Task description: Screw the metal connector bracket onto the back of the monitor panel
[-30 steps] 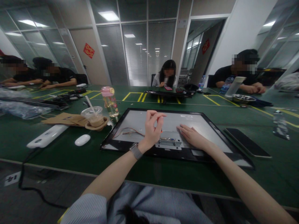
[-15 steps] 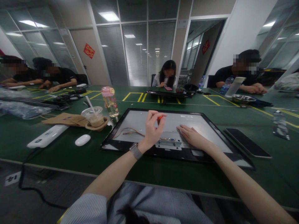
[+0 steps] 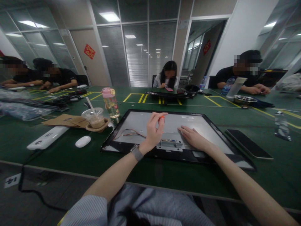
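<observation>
Head view: left hand (image 3: 152, 131) pinches orange tool (image 3: 162, 118) upright; right hand (image 3: 193, 138) flat on panel (image 3: 137, 121)

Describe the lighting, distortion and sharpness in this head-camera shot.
Head view: even light from ceiling panels, mirrored in the glass walls, which the wide lens splays outward; the left hand, pinching an orange-handled tool, and the right hand on the monitor back look sharp; corners soft.
</observation>
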Tool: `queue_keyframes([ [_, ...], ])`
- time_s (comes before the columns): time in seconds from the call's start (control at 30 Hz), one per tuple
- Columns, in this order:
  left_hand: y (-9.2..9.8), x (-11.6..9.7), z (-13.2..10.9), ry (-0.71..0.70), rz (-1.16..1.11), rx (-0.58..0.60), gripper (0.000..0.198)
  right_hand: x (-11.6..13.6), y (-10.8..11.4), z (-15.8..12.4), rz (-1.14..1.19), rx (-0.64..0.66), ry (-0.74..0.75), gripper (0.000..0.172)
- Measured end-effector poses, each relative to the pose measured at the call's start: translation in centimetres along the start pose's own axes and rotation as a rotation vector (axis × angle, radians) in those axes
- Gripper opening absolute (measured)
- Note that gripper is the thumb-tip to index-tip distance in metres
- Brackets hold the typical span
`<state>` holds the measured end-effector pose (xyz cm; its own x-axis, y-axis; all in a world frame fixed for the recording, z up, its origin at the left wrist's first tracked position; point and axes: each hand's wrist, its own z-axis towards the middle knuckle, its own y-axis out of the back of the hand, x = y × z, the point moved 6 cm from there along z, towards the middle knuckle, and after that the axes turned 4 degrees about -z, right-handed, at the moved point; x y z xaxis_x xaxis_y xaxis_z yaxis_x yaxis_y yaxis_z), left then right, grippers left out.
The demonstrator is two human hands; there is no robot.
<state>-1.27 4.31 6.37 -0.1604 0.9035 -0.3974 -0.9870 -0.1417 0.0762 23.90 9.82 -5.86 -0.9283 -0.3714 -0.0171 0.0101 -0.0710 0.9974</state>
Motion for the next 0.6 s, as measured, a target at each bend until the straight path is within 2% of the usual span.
queue_keyframes([
  [0.17,0.02,0.14,-0.02,0.054,-0.055,0.020,0.032,-0.02,-0.18,0.01,0.004,0.003,-0.001,0.057],
  [0.37,0.30,-0.17,-0.04,-0.037,0.027,-0.021,0.027,0.04,-0.04,-0.01,0.002,0.008,-0.004,0.056],
  [0.47,0.35,-0.01,-0.04,-0.025,0.082,-0.045,0.027,0.10,0.02,0.00,0.008,0.004,0.007,0.057],
  [0.6,0.24,0.06,0.01,-0.006,0.046,-0.030,0.028,0.04,0.05,-0.02,0.020,0.003,0.004,0.057],
])
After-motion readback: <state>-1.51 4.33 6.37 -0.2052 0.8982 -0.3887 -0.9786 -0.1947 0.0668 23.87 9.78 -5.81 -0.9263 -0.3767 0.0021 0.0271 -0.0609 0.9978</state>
